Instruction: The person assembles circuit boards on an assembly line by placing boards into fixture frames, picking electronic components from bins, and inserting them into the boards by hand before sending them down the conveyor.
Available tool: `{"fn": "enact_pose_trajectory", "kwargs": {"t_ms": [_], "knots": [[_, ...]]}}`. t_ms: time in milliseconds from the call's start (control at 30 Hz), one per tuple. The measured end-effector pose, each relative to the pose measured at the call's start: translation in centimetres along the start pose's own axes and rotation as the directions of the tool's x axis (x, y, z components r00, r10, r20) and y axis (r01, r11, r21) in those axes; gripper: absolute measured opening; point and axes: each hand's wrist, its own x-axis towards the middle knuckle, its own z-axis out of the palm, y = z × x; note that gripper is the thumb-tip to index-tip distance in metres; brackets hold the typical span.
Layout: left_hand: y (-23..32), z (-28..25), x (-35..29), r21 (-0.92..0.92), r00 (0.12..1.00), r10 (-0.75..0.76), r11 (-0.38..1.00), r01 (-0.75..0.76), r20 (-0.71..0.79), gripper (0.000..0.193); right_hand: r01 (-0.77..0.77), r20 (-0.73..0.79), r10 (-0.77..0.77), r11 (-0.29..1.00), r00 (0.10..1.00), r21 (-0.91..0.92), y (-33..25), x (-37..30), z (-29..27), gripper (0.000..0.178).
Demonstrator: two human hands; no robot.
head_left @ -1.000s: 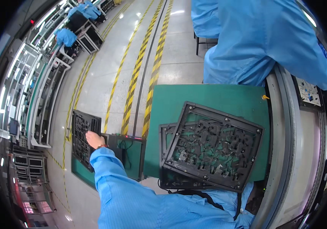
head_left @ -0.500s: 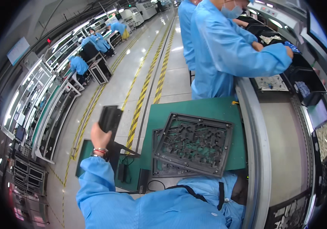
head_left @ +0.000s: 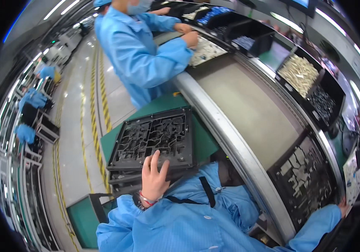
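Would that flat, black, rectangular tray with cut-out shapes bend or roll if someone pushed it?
The flat, black, rectangular tray probably stays stiff: its edges look thick and solid. It seems unlikely to roll, being wide and flat. It might slide, since it lies on another black frame.

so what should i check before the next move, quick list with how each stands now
1. Left hand free to lift off the upper slotted black fixture: ok, fingers spread over its near edge.
2. Right hand at the white board: ok, at its lower edge.
3. Right-hand grip secure: cannot tell, fingers partly hidden.
4. Black fixture on the conveyor without a hand on it: ok.
5. Co-worker's hands clear of it: ok, farther up.
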Motion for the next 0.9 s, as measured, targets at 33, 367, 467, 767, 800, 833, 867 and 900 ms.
{"fn": "enact_pose_trajectory", "kwargs": {"t_ms": [33,367,467,767,800,833,867,900], "knots": [[0.0,1.5,-0.6,0.077,0.997,0.021,0.997,-0.026,0.068,0.068,0.008,-0.02,-0.008,1.0,1.0,-0.011,-0.8,0.2,-0.4,0.033],[2.7,-1.5,6.8,-0.069,0.94,0.179,0.984,-0.166,0.29,0.089,0.075,-0.279,-0.105,0.99,0.954,-0.117,-10.5,1.0,-5.6,0.033],[5.0,-1.5,10.8,-0.161,0.92,0.333,0.939,-0.304,0.205,0.083,0.14,-0.392,-0.189,0.979,0.9,-0.15,-15.5,0.4,-8.5,0.033],[22.3,7.7,22.6,-0.94,0.684,0.713,0.319,-0.121,0.153,0.07,0.095,-0.455,-0.164,0.981,0.875,-0.17,-29.8,-16.1,-8.1,0.054],[23.8,10.3,23.0,-0.965,0.712,0.671,0.26,0.038,0.209,0.069,0.04,-0.403,-0.09,0.991,0.911,-0.13,-30.8,-17.0,-8.1,0.055],[25.2,12.2,23.0,-0.966,0.7,0.685,0.259,0.027,0.203,0.069,0.048,-0.419,-0.096,0.991,0.903,-0.124,-30.9,-17.7,-9.3,0.055],[26.5,14.0,23.0,-0.946,0.739,0.626,0.322,0.046,0.249,0.069,-0.006,-0.348,-0.037,0.993,0.937,-0.119,-31.5,-18.0,-9.6,0.056],[27.7,15.0,22.9,-0.922,0.773,0.564,0.38,0.071,0.292,0.07,-0.059,-0.275,0.023,0.991,0.961,-0.122,-32.2,-18.2,-9.8,0.056]]}}
